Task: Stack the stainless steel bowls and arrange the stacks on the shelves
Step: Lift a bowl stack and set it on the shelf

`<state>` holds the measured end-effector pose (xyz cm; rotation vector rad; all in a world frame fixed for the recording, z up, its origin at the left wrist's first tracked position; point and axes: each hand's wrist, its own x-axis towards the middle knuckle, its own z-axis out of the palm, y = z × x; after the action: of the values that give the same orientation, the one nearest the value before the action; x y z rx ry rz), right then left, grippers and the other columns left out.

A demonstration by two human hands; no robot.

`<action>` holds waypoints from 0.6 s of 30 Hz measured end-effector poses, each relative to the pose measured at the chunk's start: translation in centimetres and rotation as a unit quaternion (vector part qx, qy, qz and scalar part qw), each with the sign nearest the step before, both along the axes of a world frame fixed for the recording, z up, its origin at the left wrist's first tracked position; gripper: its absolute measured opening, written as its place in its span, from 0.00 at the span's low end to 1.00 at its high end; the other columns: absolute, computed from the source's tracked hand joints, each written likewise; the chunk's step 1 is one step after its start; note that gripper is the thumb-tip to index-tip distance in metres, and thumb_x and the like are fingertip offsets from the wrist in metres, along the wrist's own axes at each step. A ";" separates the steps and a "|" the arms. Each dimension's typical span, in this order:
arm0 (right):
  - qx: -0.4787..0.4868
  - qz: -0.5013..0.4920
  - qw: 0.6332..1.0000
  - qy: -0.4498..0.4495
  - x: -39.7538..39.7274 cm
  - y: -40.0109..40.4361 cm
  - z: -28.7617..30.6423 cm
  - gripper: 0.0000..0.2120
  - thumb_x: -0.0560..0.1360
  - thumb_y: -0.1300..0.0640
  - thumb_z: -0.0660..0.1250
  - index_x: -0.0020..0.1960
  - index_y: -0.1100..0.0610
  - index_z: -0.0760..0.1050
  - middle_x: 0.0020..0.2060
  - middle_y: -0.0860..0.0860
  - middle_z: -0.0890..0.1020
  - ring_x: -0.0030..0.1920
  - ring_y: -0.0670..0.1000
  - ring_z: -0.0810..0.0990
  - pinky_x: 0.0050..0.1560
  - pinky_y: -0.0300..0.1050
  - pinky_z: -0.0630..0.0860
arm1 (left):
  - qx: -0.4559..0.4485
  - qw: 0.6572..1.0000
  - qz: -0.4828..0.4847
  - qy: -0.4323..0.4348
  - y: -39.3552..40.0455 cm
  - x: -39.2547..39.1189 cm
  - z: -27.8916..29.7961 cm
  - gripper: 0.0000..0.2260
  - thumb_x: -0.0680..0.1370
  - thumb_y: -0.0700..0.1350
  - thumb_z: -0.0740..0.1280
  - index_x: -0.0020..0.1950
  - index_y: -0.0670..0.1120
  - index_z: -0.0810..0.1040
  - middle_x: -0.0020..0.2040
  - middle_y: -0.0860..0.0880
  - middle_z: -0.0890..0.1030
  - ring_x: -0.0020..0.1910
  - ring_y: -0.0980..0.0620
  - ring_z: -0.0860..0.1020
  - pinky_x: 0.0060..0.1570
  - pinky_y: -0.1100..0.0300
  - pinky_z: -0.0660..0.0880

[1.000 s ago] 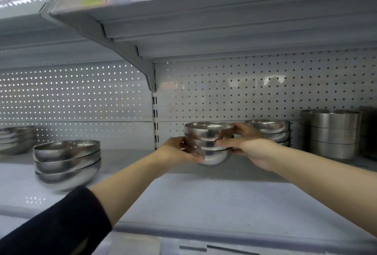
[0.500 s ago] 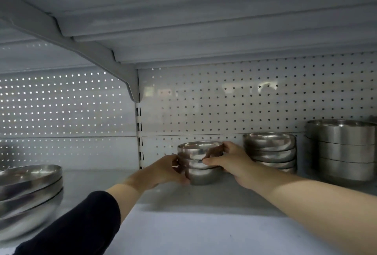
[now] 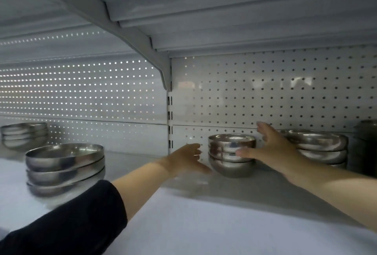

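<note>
Bowls (image 3: 232, 155), three shiny round steel ones nested, sit on the smooth grey shelf (image 3: 204, 214) at its 1 o'clock, by the perforated back panel (image 3: 265, 95). Left hand (image 3: 186, 159), fingers loose, hovers at their 9 o'clock; right hand (image 3: 271, 148), spread wide, at 3 o'clock.

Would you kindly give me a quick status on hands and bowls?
Both hands open, left hand and right hand flanking the small stack. Stack standing on shelf, unheld. Nothing in the way.

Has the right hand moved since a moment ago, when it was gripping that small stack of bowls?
Yes. The right hand has let go and opened, drawing back to the right of the small bowl stack, which stands on the shelf.
</note>
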<state>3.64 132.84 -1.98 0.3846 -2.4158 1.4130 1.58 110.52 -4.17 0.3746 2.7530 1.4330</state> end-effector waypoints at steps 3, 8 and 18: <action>0.009 -0.009 0.999 0.036 2.1 -0.9 1.5 0.50 0.60 0.46 0.78 0.75 0.45 0.55 0.73 0.44 0.63 0.72 0.50 0.62 0.62 0.46 0.62 | 0.045 0.998 0.032 0.032 -2.7 4.3 1.0 0.39 0.69 0.40 0.75 0.74 0.47 0.58 0.72 0.50 0.67 0.67 0.55 0.69 0.64 0.63 0.66; 0.000 0.020 0.999 0.029 6.4 -6.2 1.2 0.51 0.54 0.42 0.76 0.73 0.43 0.58 0.72 0.43 0.65 0.68 0.51 0.66 0.65 0.50 0.65 | 0.046 0.994 -0.007 0.096 -10.0 13.1 -0.5 0.37 0.70 0.42 0.74 0.74 0.49 0.59 0.69 0.56 0.68 0.66 0.63 0.68 0.63 0.71 0.66; -0.040 0.099 0.994 -0.016 12.0 -22.2 -2.2 0.45 0.60 0.48 0.79 0.72 0.43 0.61 0.69 0.37 0.66 0.67 0.37 0.65 0.70 0.44 0.65 | 0.107 0.990 -0.089 -0.001 -26.4 17.8 -2.4 0.25 0.65 0.40 0.76 0.60 0.52 0.74 0.53 0.66 0.80 0.56 0.66 0.77 0.48 0.73 0.74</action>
<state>15.62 110.59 -4.19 0.5994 -2.3917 1.6042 19.38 84.13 -6.61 0.6067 2.4940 1.6798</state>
